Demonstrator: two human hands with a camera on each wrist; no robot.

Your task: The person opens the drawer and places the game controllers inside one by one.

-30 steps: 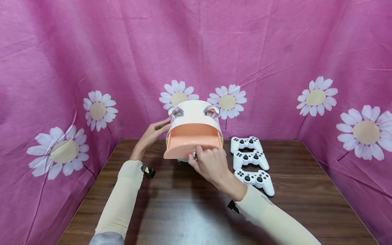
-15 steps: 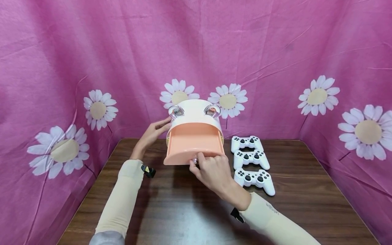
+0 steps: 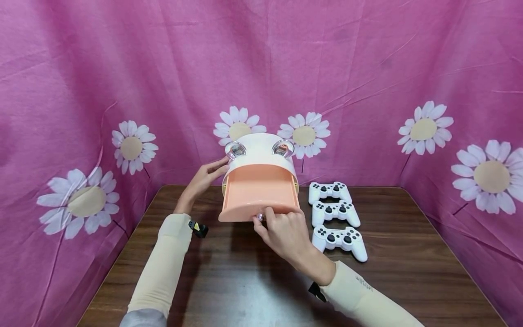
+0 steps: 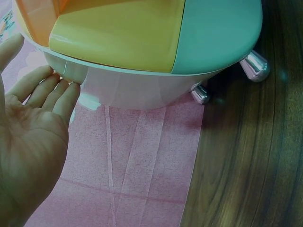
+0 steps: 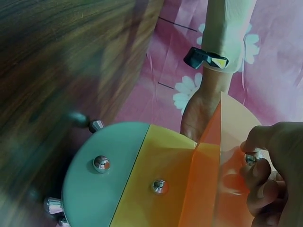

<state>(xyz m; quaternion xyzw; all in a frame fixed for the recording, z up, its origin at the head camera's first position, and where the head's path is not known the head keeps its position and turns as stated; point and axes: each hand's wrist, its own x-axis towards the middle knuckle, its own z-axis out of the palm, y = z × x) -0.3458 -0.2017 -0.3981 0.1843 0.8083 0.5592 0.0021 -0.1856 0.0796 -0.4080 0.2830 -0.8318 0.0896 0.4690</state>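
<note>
A small white cabinet (image 3: pixel 259 146) with three drawers and two shiny ring-like eyes on top stands at the back middle of the table. Its peach top drawer (image 3: pixel 261 188) is pulled out, and the bare inside shows from above. My right hand (image 3: pixel 288 236) pinches the silver knob (image 3: pixel 260 217) on that drawer's front. The yellow middle drawer (image 5: pixel 151 165) and green bottom drawer (image 5: pixel 102 189) are closed, each with a round silver knob. My left hand (image 3: pixel 201 184) touches the cabinet's left side, fingertips against its wall with the palm apart from it.
Three white game controllers (image 3: pixel 339 240) lie in a column right of the cabinet, close to my right wrist. The cabinet stands on short silver legs (image 4: pixel 255 66). A pink curtain (image 3: pixel 351 68) with daisies hangs behind the brown wooden table (image 3: pixel 229 281).
My right hand has moved toward me and drawn the peach drawer further out, mostly in the first half second. The left hand stays against the cabinet's side.
</note>
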